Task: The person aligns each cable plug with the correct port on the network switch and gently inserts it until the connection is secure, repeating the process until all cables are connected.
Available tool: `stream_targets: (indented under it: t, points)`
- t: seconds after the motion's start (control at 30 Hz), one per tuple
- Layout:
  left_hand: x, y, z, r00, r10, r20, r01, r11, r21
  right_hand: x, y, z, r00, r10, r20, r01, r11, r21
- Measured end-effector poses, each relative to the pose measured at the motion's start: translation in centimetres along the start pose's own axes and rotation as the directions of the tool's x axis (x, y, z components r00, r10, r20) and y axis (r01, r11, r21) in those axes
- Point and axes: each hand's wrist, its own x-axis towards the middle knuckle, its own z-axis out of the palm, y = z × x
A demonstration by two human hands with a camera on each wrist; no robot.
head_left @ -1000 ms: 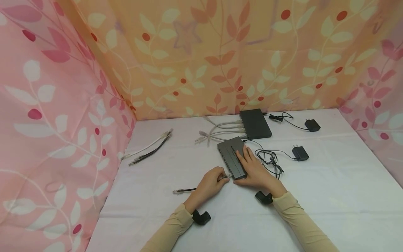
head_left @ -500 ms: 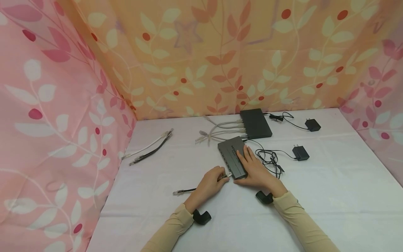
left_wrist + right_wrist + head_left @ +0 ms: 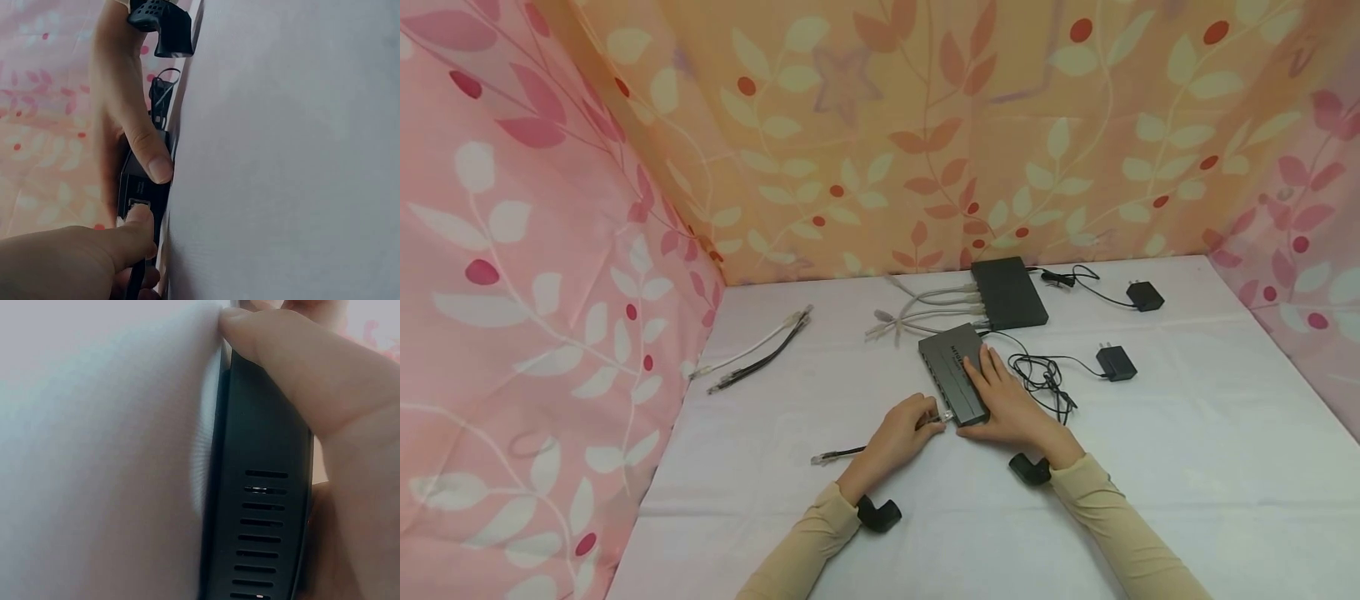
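Observation:
A grey NETGEAR network switch (image 3: 953,367) lies slanted in the middle of the table, its row of ports facing left. Spread over its top is my right hand (image 3: 1011,410), fingers straight, with the thumb along the near end. In the right wrist view that thumb crosses the vented end wall (image 3: 262,444). My left hand (image 3: 897,435) pinches a short black network cable (image 3: 847,453) close behind its clear plug (image 3: 946,417), right at the nearest port. The cable's other end sticks out left beneath the hand. In the left wrist view, fingertips cover most of the plug.
Behind stands a black switch (image 3: 1009,293) with several grey cables (image 3: 925,315) on its left. Two power adapters (image 3: 1145,296) lie at the right, one trailing a tangled black cord (image 3: 1043,379). Loose white (image 3: 748,348) and black (image 3: 767,358) cables lie at the left.

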Motion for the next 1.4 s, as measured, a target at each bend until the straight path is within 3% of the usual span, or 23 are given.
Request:
stream_targets:
  t: [0.5, 0.73, 1.0, 1.2, 1.4]
  points:
    - [0.5, 0.4, 0.2, 0.999, -0.026, 0.028, 0.026, 1.000, 0.010, 0.1, 0.1, -0.1, 1.000, -0.003, -0.002, 0.003, 1.000, -0.015]
    - [1.2, 0.8, 0.6, 1.000, 0.015, 0.009, -0.016, 0.999, 0.050, 0.0, 0.1, -0.1, 1.000, -0.010, -0.008, 0.009, 1.000, -0.022]
    - [1.4, 0.9, 0.8, 1.000, 0.016, 0.004, -0.017, 0.998, 0.060, 0.0, 0.3, -0.1, 1.000, -0.012, -0.014, 0.012, 1.000, -0.012]
    - [1.4, 0.8, 0.5, 0.999, -0.022, 0.033, 0.020, 0.998, 0.059, -0.1, 0.4, -0.1, 1.000, 0.002, -0.001, -0.002, 1.000, 0.004]
    - [1.3, 0.4, -0.7, 0.996, -0.070, 0.063, 0.067, 0.996, 0.051, 0.0, 0.3, 0.0, 1.000, -0.009, 0.001, 0.009, 1.000, 0.017]
